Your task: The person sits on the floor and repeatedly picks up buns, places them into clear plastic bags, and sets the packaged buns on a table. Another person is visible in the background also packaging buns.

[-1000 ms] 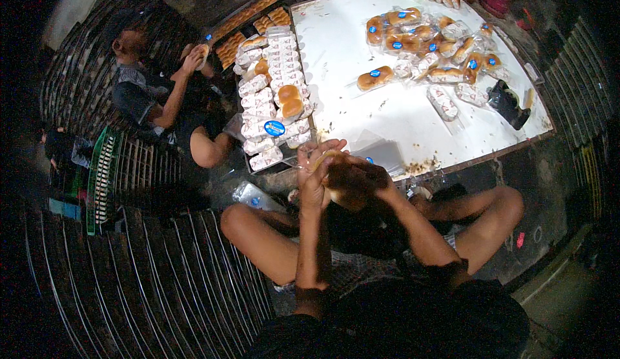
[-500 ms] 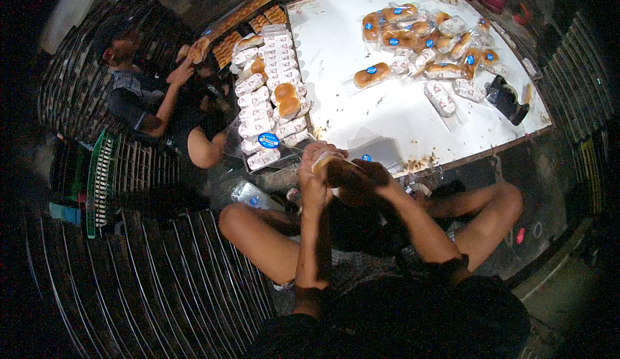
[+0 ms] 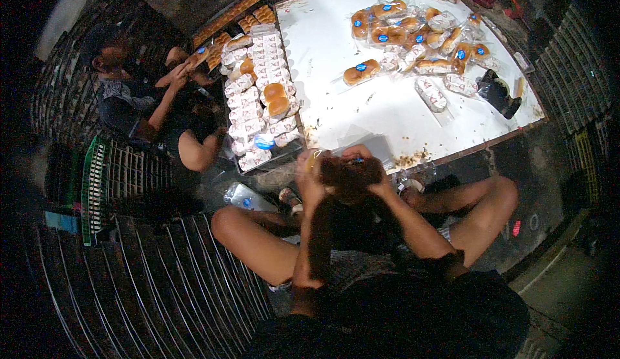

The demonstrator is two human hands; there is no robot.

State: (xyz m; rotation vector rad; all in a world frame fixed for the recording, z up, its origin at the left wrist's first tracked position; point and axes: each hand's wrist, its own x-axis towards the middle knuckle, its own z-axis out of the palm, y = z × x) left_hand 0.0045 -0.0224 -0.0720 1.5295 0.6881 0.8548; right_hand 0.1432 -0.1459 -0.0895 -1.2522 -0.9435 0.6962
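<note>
Between my two hands, near the table's front edge, is a bread roll [image 3: 347,173], mostly in shadow. Clear plastic film seems to shine at its left end. My left hand [image 3: 311,177] grips that end with curled fingers. At the other end, the fingers of my right hand [image 3: 369,165] close round the roll from above and the side. Just beyond them lie flat clear plastic bags [image 3: 369,144] on the white table [image 3: 336,110]. Shadow hides the underside of the roll and some fingertips.
Left of the table, a tray holds rows of wrapped rolls [image 3: 245,113]. Bagged buns [image 3: 391,36] with blue labels are piled at the far right, near a black object [image 3: 498,94]. A co-worker [image 3: 132,94] handles bread at left. Stacked trays [image 3: 148,281] stand beside my left knee.
My right hand has come up over the roll, and the roll now lies more level between both hands. The whole view has shifted slightly. At the far edge, another person's hands have come into view.
</note>
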